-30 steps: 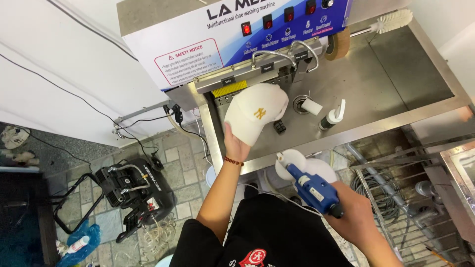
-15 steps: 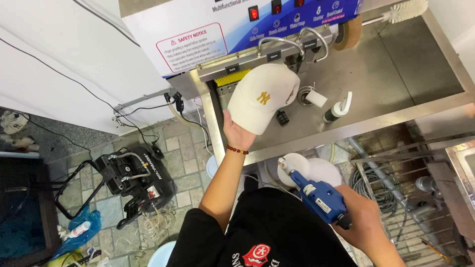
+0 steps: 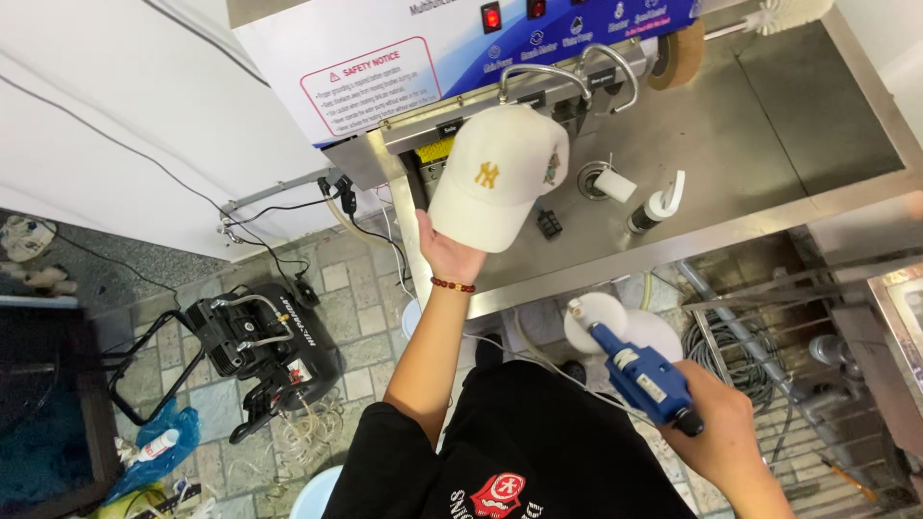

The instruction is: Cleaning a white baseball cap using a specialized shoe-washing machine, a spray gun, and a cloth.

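My left hand [image 3: 450, 256] holds a cream baseball cap [image 3: 500, 173] by its brim, raised over the left part of a steel sink basin [image 3: 750, 135]. The cap has a gold embroidered mark on its front. My right hand [image 3: 716, 432] grips a blue spray gun [image 3: 639, 373] low at the right, below the sink's front edge, its nozzle pointing up and left. The gun is well apart from the cap.
A machine panel [image 3: 481, 43] with red switches and curved steel taps [image 3: 567, 75] stands behind the sink. A white brush head [image 3: 659, 202] and a drain [image 3: 591, 178] lie in the basin. A black compressor [image 3: 260, 341] sits on the tiled floor at left. Coiled hoses [image 3: 731, 346] hang under the sink.
My left hand has lifted the cap a little higher towards the taps. My right hand has carried the spray gun lower and to the right.
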